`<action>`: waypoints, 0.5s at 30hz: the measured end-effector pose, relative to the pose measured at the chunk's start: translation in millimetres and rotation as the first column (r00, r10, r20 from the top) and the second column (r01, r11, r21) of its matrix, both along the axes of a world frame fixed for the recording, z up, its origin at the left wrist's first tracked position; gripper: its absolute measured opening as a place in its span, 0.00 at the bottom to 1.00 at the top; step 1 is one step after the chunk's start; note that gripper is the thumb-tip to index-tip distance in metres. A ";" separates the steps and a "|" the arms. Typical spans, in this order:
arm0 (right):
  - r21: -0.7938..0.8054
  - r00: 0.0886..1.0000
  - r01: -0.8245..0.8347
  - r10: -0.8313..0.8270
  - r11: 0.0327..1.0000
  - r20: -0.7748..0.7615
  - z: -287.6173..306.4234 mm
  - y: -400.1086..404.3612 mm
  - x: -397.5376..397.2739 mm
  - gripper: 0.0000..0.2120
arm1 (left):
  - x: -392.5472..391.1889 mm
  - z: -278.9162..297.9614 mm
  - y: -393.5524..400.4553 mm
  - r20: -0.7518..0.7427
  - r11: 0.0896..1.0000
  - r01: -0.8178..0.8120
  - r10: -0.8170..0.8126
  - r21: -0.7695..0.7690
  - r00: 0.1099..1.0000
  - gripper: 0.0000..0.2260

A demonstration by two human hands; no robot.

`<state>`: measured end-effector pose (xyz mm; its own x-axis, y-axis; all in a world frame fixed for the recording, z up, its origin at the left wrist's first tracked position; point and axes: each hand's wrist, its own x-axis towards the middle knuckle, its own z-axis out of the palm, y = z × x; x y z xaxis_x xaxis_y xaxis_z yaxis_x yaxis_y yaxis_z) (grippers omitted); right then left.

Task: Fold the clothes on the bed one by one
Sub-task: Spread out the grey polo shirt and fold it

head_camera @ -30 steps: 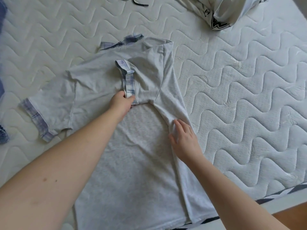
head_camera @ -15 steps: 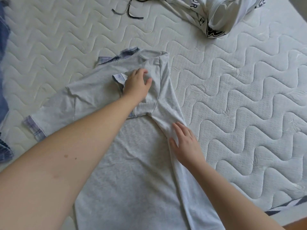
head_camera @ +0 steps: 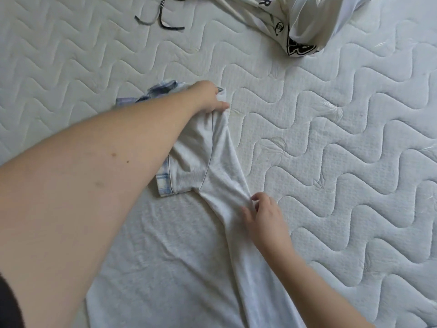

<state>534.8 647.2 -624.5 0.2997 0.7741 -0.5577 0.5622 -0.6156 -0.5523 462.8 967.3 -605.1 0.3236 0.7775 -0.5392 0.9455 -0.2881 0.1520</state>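
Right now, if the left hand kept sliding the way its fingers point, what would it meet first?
The left hand points right, off the grey T-shirt's shoulder; apparently only bare white quilted mattress lies ahead.

bare mattress point(head_camera: 343, 162) lies free from 1 to 5 o'clock; a white garment point(head_camera: 305, 22) and dark cord point(head_camera: 163, 21) block 12.

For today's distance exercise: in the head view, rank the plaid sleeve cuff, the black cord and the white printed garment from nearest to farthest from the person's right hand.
From the right hand:
1. Plaid sleeve cuff, to its left on the grey T-shirt.
2. White printed garment, top right on the mattress.
3. Black cord, top, left of the garment.
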 end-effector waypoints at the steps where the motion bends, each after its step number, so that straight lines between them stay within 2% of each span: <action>1: -0.026 1.000 0.012 -0.012 1.000 -0.003 0.2 3.3 2.3 0.14 | 3.0 0.4 3.5 0.008 1.000 0.023 -0.023 -0.021 1.000 0.22; 3: -0.076 0.999 0.033 -0.032 0.997 0.013 0.9 8.6 6.3 0.13 | 3.3 -2.4 10.8 0.064 1.000 -0.004 0.006 -0.028 0.998 0.15; 9: -0.136 0.997 0.026 -0.015 0.990 0.081 1.8 14.0 9.7 0.10 | -12.9 -17.0 28.5 0.289 0.966 -0.252 0.256 -0.051 0.922 0.09; 15: -0.186 0.975 -0.038 0.077 0.982 0.207 -1.6 9.0 16.6 0.14 | -9.8 -31.9 20.8 0.338 0.951 -0.301 0.305 -0.065 0.890 0.14</action>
